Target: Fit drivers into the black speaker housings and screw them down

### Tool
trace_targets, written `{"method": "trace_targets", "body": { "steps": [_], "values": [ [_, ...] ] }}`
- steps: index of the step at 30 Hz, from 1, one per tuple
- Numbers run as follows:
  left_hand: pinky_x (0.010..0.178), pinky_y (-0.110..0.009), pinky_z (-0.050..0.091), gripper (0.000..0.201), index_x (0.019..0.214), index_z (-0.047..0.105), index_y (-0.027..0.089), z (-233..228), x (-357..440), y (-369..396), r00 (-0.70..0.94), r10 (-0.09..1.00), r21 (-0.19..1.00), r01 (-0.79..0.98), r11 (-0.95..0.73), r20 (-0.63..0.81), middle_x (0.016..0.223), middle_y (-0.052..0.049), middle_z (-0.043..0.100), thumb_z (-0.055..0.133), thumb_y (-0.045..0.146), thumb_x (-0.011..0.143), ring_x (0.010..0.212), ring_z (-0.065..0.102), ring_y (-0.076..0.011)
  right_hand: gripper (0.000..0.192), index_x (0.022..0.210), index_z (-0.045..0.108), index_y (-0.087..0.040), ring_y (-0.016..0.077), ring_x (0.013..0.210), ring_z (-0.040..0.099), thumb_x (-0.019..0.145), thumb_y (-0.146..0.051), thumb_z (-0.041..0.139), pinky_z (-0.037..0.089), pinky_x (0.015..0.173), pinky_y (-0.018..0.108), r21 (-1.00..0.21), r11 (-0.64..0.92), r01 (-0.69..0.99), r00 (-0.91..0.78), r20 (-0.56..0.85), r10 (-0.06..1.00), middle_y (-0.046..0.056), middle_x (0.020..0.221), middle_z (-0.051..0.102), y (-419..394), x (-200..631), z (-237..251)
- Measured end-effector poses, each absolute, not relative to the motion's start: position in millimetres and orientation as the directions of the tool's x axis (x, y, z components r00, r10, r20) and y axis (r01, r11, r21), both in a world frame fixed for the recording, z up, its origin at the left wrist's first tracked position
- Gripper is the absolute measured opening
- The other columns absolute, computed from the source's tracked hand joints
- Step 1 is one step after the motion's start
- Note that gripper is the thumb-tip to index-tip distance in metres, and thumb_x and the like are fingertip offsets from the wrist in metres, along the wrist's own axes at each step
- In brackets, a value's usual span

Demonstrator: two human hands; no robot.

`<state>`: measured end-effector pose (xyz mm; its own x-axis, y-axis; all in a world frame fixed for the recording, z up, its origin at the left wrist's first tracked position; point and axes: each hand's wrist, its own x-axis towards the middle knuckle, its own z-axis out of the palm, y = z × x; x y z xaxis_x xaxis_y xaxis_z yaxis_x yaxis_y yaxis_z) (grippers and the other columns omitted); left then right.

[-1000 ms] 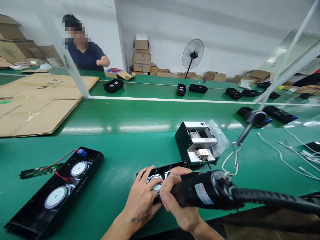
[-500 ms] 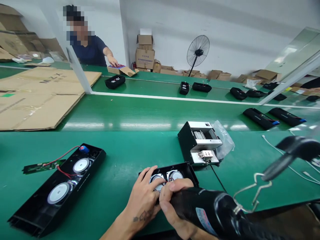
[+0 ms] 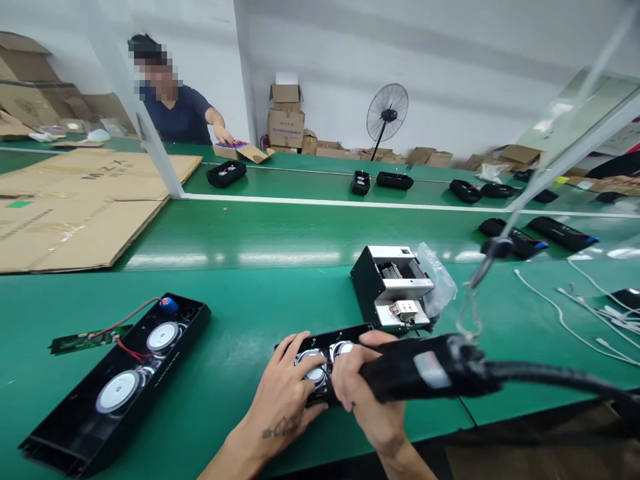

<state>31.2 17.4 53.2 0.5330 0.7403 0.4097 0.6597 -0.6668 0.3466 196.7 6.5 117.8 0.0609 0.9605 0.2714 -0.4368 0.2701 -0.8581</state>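
Note:
In front of me a black speaker housing point(image 3: 357, 331) with two round white-backed speakers lies on the green bench. My left hand point(image 3: 287, 387) grips its left part, fingers spread over the near speaker and thumb at the near edge. My right hand point(image 3: 357, 380) is wrapped round a black electric screwdriver point(image 3: 425, 370), held tilted with its front end toward the housing. The screwdriver's tip is hidden by my fingers. A wire hanger point(image 3: 470, 313) and a thick cable are attached to its rear end.
At left lies another open housing point(image 3: 165, 373), with a green circuit board point(image 3: 90, 340) wired to it. A screw feeder point(image 3: 393, 287) stands behind my right hand, beside white cables point(image 3: 565, 320). Beyond are flat cardboard point(image 3: 100, 200), more housings point(image 3: 560, 233) and a co-worker point(image 3: 180, 113) reaching into a box.
The screwdriver's rear end has swung up and away from me, and my right hand has turned with it. The hanger is now more upright. My left hand stays on the housing.

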Motion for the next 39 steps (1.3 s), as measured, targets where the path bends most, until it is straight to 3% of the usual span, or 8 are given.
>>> {"method": "trace_targets", "body": {
  "steps": [6,10,16,23,27,31,34,39],
  "values": [
    [0.114,-0.067,0.05,0.03,0.073,0.073,0.024,64,7,17,0.552,0.727,0.347,0.643,-0.683,0.409,0.13,0.003,0.075,0.093,0.046,0.074,0.141,0.053,-0.0419,0.02,0.109,0.06,-0.03,0.007,0.041,0.029,0.093,-0.025,0.071,0.033,0.044,0.023,-0.727,0.415,-0.547,0.399,0.209,0.893,-0.011,0.058,0.038,19,233,156],
    [0.107,-0.069,0.055,0.021,0.084,0.071,0.024,68,9,13,0.501,0.688,0.317,0.634,-0.705,0.525,0.124,-0.005,0.076,0.081,0.042,0.089,0.139,0.056,-0.041,0.028,0.116,0.062,-0.032,0.007,0.041,0.024,0.091,-0.026,0.073,0.031,0.043,0.023,-0.702,0.412,-0.581,0.434,0.161,0.886,-0.011,0.058,0.036,18,239,153],
    [0.106,-0.047,0.062,0.03,0.12,0.064,0.024,90,37,10,0.444,0.636,0.401,0.515,-0.758,0.631,0.103,-0.003,0.082,0.063,0.048,0.102,0.113,0.075,-0.023,0.028,0.118,0.061,-0.032,0.0075,0.041,0.022,0.093,-0.028,0.072,0.028,0.042,0.024,-0.71,0.389,-0.587,0.409,0.155,0.899,-0.011,0.058,0.035,14,228,145],
    [0.1,-0.024,0.06,0.014,0.097,0.068,0.026,94,55,9,0.381,0.672,0.553,0.383,-0.74,0.635,0.083,0.006,0.078,0.061,0.034,0.105,0.085,0.077,-0.0089,0.022,0.117,0.06,-0.036,0.0086,0.041,0.029,0.098,-0.03,0.067,0.03,0.043,0.024,-0.665,0.401,-0.63,0.336,0.232,0.913,-0.009,0.058,0.041,9,228,142],
    [0.088,-0.018,0.064,0.009,0.102,0.07,0.025,83,65,7,0.316,0.679,0.605,0.307,-0.734,0.663,0.089,0.002,0.08,0.062,0.029,0.104,0.084,0.078,-0.0112,0.024,0.123,0.061,-0.036,0.01,0.041,0.027,0.099,-0.041,0.066,0.024,0.041,0.028,-0.585,0.48,-0.653,0.359,0.32,0.877,-0.008,0.06,0.043,4,228,142],
    [0.087,-0.021,0.065,0.011,0.105,0.071,0.023,74,69,9,0.282,0.597,0.507,0.335,-0.795,0.751,0.09,-0.001,0.081,0.06,0.02,0.103,0.083,0.079,-0.0147,0.025,0.121,0.064,-0.033,0.0084,0.043,0.03,0.098,-0.04,0.07,0.025,0.041,0.026,-0.621,0.538,-0.57,0.436,0.326,0.839,-0.008,0.062,0.044,0,229,151],
    [0.087,-0.023,0.066,0.017,0.114,0.071,0.023,76,63,15,0.344,0.554,0.372,0.47,-0.8,0.758,0.098,-0.004,0.082,0.061,0.034,0.104,0.09,0.08,-0.017,0.03,0.122,0.062,-0.032,0.0068,0.044,0.036,0.095,-0.035,0.076,0.033,0.044,0.023,-0.681,0.577,-0.451,0.52,0.325,0.79,-0.009,0.065,0.049,7,244,162],
    [0.081,-0.028,0.067,0.036,0.113,0.069,0.021,79,50,29,0.468,0.447,0.108,0.589,-0.801,0.763,0.095,-0.002,0.082,0.054,0.052,0.106,0.088,0.08,-0.0188,0.035,0.114,0.057,-0.028,0.0091,0.048,0.047,0.091,-0.037,0.081,0.043,0.053,0.025,-0.698,0.713,-0.059,0.676,0.498,0.543,-0.011,0.062,0.055,57,294,171]
  ]
}}
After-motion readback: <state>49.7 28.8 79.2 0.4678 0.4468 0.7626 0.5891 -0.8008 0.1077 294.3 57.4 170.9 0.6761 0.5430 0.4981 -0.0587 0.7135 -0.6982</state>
